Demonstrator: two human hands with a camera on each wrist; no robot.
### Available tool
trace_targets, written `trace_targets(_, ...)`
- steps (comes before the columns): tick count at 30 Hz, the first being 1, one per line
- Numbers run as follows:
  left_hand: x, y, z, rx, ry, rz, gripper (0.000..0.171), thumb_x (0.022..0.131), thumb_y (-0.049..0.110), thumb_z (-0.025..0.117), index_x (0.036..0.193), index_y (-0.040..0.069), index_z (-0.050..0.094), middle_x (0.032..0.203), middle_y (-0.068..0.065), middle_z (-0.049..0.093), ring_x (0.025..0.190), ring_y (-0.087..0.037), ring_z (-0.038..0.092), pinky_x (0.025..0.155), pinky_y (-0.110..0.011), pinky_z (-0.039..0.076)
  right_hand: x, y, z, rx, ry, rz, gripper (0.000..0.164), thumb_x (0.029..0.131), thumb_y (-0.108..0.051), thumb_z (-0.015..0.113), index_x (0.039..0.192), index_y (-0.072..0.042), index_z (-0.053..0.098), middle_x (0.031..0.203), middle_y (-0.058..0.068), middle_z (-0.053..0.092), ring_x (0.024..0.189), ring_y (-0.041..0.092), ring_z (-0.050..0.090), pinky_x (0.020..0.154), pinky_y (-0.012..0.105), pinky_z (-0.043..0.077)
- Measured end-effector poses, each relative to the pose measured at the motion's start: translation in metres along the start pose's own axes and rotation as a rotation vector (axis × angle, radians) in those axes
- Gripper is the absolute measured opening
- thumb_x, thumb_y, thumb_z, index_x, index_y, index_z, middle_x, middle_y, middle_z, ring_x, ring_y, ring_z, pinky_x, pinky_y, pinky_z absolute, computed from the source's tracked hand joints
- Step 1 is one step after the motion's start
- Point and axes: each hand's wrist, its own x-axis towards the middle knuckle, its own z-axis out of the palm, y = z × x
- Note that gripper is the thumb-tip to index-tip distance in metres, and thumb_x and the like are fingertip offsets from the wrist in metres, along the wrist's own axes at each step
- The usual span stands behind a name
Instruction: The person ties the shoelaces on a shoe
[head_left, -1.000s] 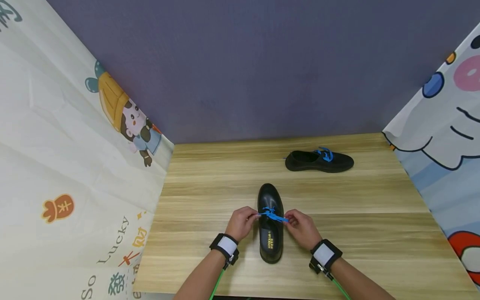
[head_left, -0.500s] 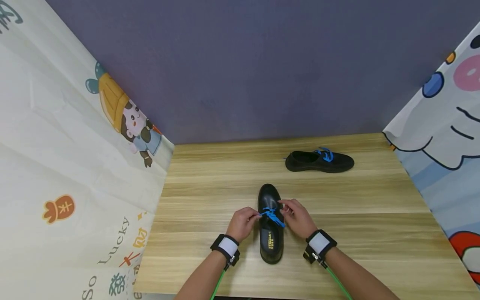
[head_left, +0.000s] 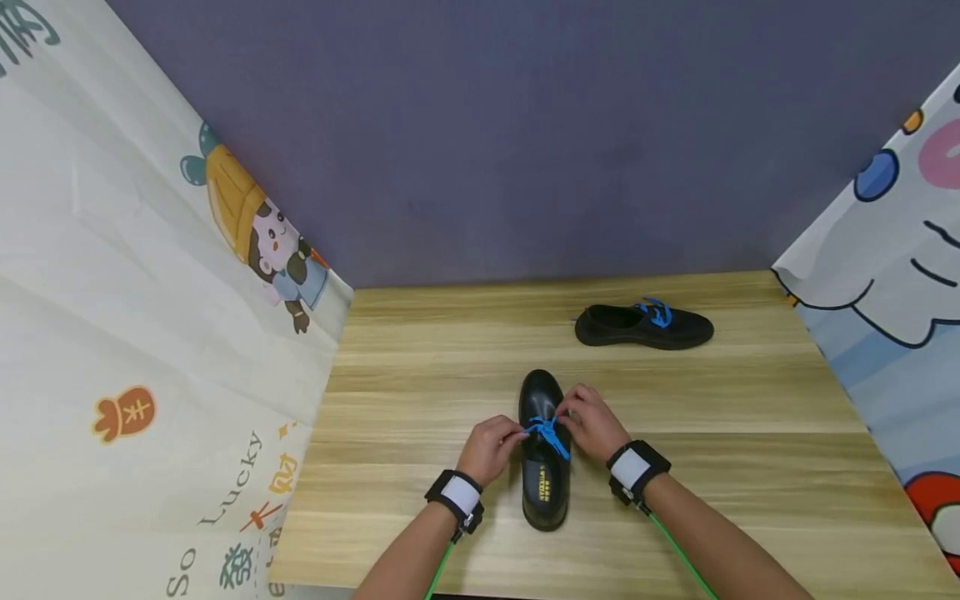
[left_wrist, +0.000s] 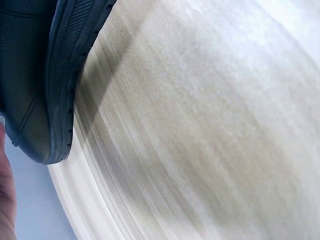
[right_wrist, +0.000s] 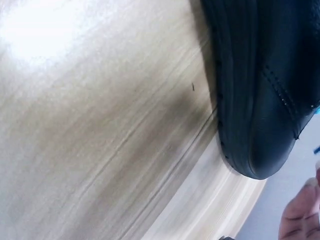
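A black leather shoe (head_left: 545,492) stands on the wooden table, toe pointing away from me. Blue shoelace (head_left: 553,442) lies bunched over its opening, one part trailing toward the inside on the right. From the left, my left hand (head_left: 491,446) pinches a strand of the lace beside the shoe. My right hand (head_left: 594,423) has thumb and fingertips together on another strand at the shoe's right side. Both wrist views catch the shoe's side and sole, the left hand (left_wrist: 6,195) and right hand (right_wrist: 302,212) only partly in frame.
Farther back on the table (head_left: 420,350) lies a second black shoe (head_left: 645,327) with blue laces, toe to the right. A dark blue-grey wall or panel (head_left: 525,150) rises behind. Printed cloths hang at the left (head_left: 172,317) and right (head_left: 892,275).
My right hand has let go of the lace bundle at the right, moved up and inward, and now pinches a strand nearer the knot. The left hand keeps its pinch.
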Motion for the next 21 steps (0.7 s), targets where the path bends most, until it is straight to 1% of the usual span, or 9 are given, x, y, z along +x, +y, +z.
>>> trace_targets(6, 0.000, 0.002, 0.001, 0.003, 0.004, -0.002, 0.006, 0.093, 0.009, 0.072, 0.089, 0.006, 0.075, 0.086, -0.002, 0.071, 0.079, -0.012, 0.068, 0.072, -0.021, 0.054, 0.002, 0.000, -0.002, 0.019, 0.052, 0.076, 0.014, 0.084, 0.002, 0.077, 0.087, -0.009, 0.070, 0.089, 0.001, 0.057, 0.086, 0.021, 0.059, 0.077, 0.038, 0.053)
trace_targets(9, 0.001, 0.003, 0.001, 0.004, 0.006, -0.009, 0.005, 0.092, 0.008, 0.072, 0.089, 0.006, 0.075, 0.086, -0.002, 0.071, 0.080, -0.013, 0.068, 0.072, -0.023, 0.054, 0.004, 0.000, -0.002, 0.007, 0.054, 0.107, 0.014, 0.085, 0.003, 0.076, 0.092, -0.007, 0.070, 0.089, 0.001, 0.058, 0.085, 0.019, 0.060, 0.076, 0.038, 0.053)
trace_targets(12, 0.002, 0.003, 0.002, 0.015, 0.000, -0.013, 0.005, 0.093, 0.010, 0.072, 0.089, 0.007, 0.075, 0.087, -0.002, 0.071, 0.081, -0.012, 0.068, 0.073, -0.023, 0.054, 0.001, -0.004, -0.004, 0.042, 0.043, 0.139, 0.013, 0.087, 0.004, 0.071, 0.097, -0.003, 0.067, 0.089, 0.002, 0.057, 0.083, 0.018, 0.058, 0.075, 0.036, 0.052)
trace_targets(14, 0.003, 0.003, 0.002, 0.019, 0.000, -0.013, 0.006, 0.093, 0.011, 0.072, 0.090, 0.007, 0.075, 0.087, -0.002, 0.072, 0.081, -0.012, 0.068, 0.074, -0.022, 0.054, -0.005, -0.007, -0.005, 0.091, 0.003, 0.171, 0.011, 0.090, 0.000, 0.070, 0.098, -0.004, 0.064, 0.088, 0.000, 0.056, 0.080, 0.015, 0.055, 0.071, 0.033, 0.050)
trace_targets(15, 0.003, 0.003, 0.002, 0.022, 0.000, -0.016, 0.006, 0.093, 0.011, 0.072, 0.090, 0.007, 0.075, 0.087, -0.001, 0.072, 0.082, -0.012, 0.068, 0.074, -0.022, 0.054, -0.008, -0.009, -0.006, 0.119, -0.026, 0.187, 0.010, 0.091, -0.005, 0.071, 0.097, -0.006, 0.063, 0.088, -0.001, 0.055, 0.078, 0.013, 0.053, 0.070, 0.030, 0.049)
trace_targets(17, 0.004, 0.004, 0.002, 0.024, 0.001, -0.022, 0.006, 0.093, 0.011, 0.072, 0.090, 0.007, 0.075, 0.087, -0.001, 0.072, 0.081, -0.012, 0.068, 0.074, -0.022, 0.054, -0.017, -0.013, -0.005, 0.162, -0.091, 0.207, 0.015, 0.092, -0.018, 0.074, 0.094, -0.010, 0.062, 0.086, -0.004, 0.055, 0.074, 0.008, 0.052, 0.066, 0.026, 0.047)
trace_targets(19, 0.003, 0.004, 0.003, 0.022, 0.001, -0.032, 0.005, 0.093, 0.011, 0.072, 0.090, 0.007, 0.075, 0.087, -0.001, 0.072, 0.081, -0.012, 0.068, 0.073, -0.022, 0.054, -0.024, -0.015, -0.002, 0.189, -0.140, 0.187, 0.019, 0.092, -0.026, 0.075, 0.091, -0.013, 0.062, 0.084, -0.006, 0.055, 0.072, 0.005, 0.052, 0.063, 0.024, 0.047)
trace_targets(21, 0.002, 0.004, 0.003, 0.025, -0.004, -0.046, 0.005, 0.092, 0.011, 0.072, 0.090, 0.008, 0.075, 0.087, -0.001, 0.072, 0.080, -0.011, 0.068, 0.073, -0.022, 0.054, -0.030, -0.016, 0.001, 0.210, -0.155, 0.155, 0.018, 0.091, -0.027, 0.075, 0.089, -0.014, 0.064, 0.083, -0.007, 0.056, 0.072, 0.003, 0.052, 0.063, 0.024, 0.047)
